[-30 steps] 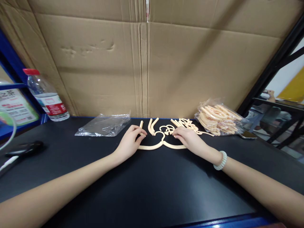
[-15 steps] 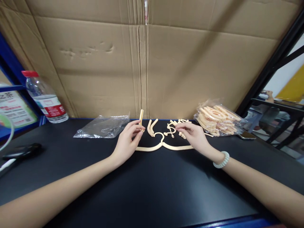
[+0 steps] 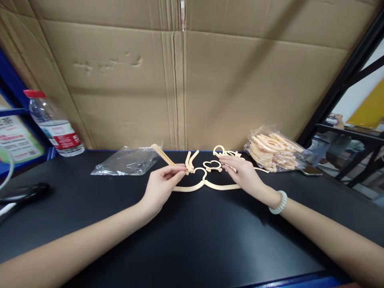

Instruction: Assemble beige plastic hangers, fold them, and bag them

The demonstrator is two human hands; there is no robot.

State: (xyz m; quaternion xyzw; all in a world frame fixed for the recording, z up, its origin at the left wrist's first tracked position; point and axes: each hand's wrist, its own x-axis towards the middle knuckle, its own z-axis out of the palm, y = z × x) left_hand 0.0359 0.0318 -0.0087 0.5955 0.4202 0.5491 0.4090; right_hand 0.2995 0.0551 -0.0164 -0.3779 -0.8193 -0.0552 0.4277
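Note:
My left hand (image 3: 162, 186) pinches a straight cream plastic strip (image 3: 163, 155) that slants up and to the left above the black tabletop (image 3: 192, 240). My right hand (image 3: 243, 174), with a pale bead bracelet on its wrist, pinches a small cream piece with a ring at its top (image 3: 220, 151). Between the hands a curved cream hanger-shaped piece (image 3: 207, 185) lies flat. Two short curved cream pieces (image 3: 190, 160) and a looped piece (image 3: 211, 165) lie just behind it.
An empty clear plastic bag (image 3: 127, 161) lies at the back left. A bag full of cream parts (image 3: 274, 151) sits at the back right beside a phone (image 3: 312, 171). A water bottle (image 3: 52, 124) stands far left, a dark object (image 3: 25, 193) near it. Cardboard (image 3: 180, 80) walls the back.
My left hand has lifted the strip off the table and tipped it from upright to slanting left. My right hand has picked a small ringed piece out of the loose pile.

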